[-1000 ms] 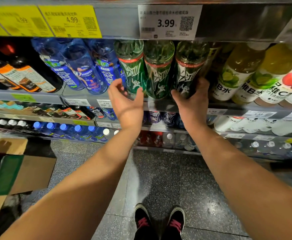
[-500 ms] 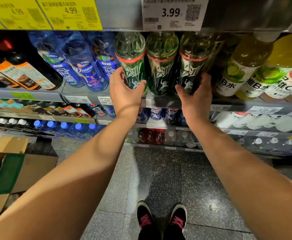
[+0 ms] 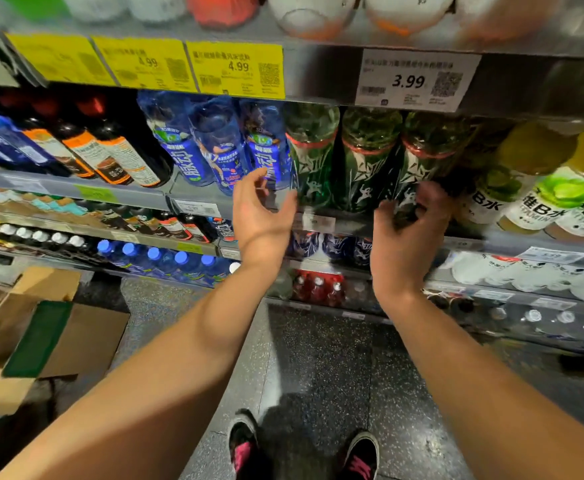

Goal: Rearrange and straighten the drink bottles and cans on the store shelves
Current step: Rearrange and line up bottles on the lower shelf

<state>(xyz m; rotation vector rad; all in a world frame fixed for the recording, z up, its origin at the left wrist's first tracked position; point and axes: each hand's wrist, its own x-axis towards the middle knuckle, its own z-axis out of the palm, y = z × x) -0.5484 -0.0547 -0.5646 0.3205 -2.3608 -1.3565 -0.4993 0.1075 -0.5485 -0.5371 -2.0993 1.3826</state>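
Three green bottles stand side by side under the 3.99 tag: left green bottle (image 3: pixel 311 161), middle green bottle (image 3: pixel 365 168), right green bottle (image 3: pixel 425 154). My right hand (image 3: pixel 403 233) curls its thumb and fingers round the base of the right green bottle. In front of the shelf edge (image 3: pixel 197 202), my left hand (image 3: pixel 263 213) hovers with fingers spread and holds nothing, just left of the left green bottle. Blue bottles (image 3: pixel 214 150) stand behind its fingertips. The picture is blurred by motion.
Dark bottles with orange labels (image 3: pixel 117 157) fill the left of this shelf, yellow-green vitamin drinks (image 3: pixel 512 192) the right. Lower shelves hold blue-capped bottles (image 3: pixel 155 258) and red bottles (image 3: pixel 318 285). Cardboard boxes (image 3: pixel 58 341) lie on the floor at left. My shoes (image 3: pixel 245 448) are below.
My left hand has let go of the left green bottle and pulled back, open. My right hand has slid lower and curled round the right bottle's base. The camera tilted upward.
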